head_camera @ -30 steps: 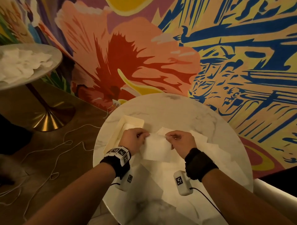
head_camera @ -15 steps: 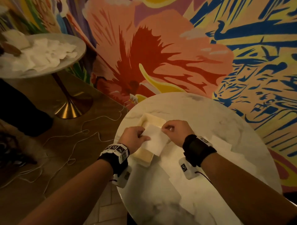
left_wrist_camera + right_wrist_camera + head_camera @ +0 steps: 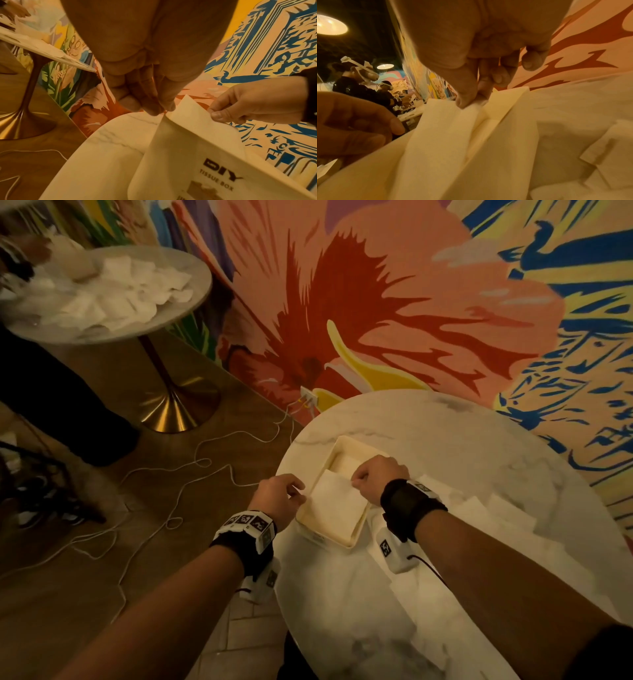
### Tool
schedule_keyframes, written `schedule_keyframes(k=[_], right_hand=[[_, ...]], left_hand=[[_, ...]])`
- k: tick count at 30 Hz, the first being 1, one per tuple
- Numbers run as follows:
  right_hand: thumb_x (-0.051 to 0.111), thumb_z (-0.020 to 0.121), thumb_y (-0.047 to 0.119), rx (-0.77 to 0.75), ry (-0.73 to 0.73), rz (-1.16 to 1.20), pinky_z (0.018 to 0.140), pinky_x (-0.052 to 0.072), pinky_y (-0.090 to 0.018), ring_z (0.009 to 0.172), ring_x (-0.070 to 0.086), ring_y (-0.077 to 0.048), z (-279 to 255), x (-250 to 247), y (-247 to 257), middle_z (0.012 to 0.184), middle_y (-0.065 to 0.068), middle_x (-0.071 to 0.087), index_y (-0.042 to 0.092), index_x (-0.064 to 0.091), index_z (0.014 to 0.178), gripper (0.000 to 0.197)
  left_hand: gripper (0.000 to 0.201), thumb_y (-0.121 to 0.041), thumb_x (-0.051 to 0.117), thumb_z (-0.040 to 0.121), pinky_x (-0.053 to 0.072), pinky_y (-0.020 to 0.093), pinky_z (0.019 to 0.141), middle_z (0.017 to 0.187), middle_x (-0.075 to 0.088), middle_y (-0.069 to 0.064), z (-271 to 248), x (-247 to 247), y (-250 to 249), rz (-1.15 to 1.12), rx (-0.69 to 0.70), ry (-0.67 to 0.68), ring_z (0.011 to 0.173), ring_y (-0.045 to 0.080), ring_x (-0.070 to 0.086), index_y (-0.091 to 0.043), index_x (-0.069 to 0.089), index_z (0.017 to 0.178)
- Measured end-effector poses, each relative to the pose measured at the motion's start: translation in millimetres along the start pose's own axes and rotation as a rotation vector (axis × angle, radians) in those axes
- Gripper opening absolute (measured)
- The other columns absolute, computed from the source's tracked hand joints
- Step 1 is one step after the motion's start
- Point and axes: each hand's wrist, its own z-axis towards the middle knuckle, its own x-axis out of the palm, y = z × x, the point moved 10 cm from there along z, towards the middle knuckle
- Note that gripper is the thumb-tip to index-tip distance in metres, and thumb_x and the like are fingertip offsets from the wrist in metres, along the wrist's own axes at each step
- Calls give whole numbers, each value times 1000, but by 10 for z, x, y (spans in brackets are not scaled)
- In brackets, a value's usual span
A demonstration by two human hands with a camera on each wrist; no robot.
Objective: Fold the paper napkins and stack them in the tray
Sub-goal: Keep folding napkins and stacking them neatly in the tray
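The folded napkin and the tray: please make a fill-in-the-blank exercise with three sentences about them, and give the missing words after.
1. The right hand pinches a corner of the folded napkin between the index finger and the ____.
2. The folded napkin is held over the ____, which stands on the marble table.
3. The label on the tray reads "DIY TISSUE ____".

Missing words: thumb; tray; BOX
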Motion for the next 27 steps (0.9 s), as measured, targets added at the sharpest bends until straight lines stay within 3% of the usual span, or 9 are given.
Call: schedule_keyframes(k=[3,8,13,18,22,24,27], right_hand=[[60,89,30,4,51,-115,106,29,-42,97,60,-17,60,186,81,93,13,71,29,74,81,16],[54,89,31,-3,92,-246,106,19,-48,90,60,-18,80,422,151,85,9,70,25,73,84,21],[59,86,30,-4,98,-401,102,23,-47,97,57,-17,45,579,176,87,9,68,27,71,85,12],[54,94,39,-48,98,-483,98,26,-44,114,43,-19,-12,558,183,107,6,65,33,67,112,23],[43,101,42,-88,22,-415,103,27,-40,116,35,-23,-178,273,208,120,2,58,39,57,131,33],[40,101,43,-79,-72,-331,103,27,-40,114,35,-24,-261,59,147,121,-1,57,38,60,128,34],[39,99,41,-64,-241,-202,97,27,-41,114,43,-19,-380,-251,-105,108,5,67,37,67,117,33]], left_hand=[[14,-17,69,91,55,28,79,94,68,-7,16,47,51,-3,-7,16,83,12,65,-23,70,104],[15,-18,69,91,56,32,83,96,69,-6,23,65,48,-27,-21,36,86,13,66,-24,70,104],[14,-17,70,90,57,31,81,89,69,-9,32,59,95,-50,-36,32,81,9,65,-23,71,102],[14,-20,72,89,56,30,79,92,70,-8,26,48,101,-43,-39,41,80,9,65,-25,70,102],[25,-23,72,88,53,28,79,103,67,-9,18,9,0,-6,-15,46,88,9,62,-27,65,112],[33,-26,71,89,49,30,86,109,63,-9,-2,-39,-173,41,44,2,98,13,56,-28,60,120],[35,-31,65,91,36,32,97,113,61,-8,-67,-9,-550,89,158,-56,109,19,50,-28,56,125]])
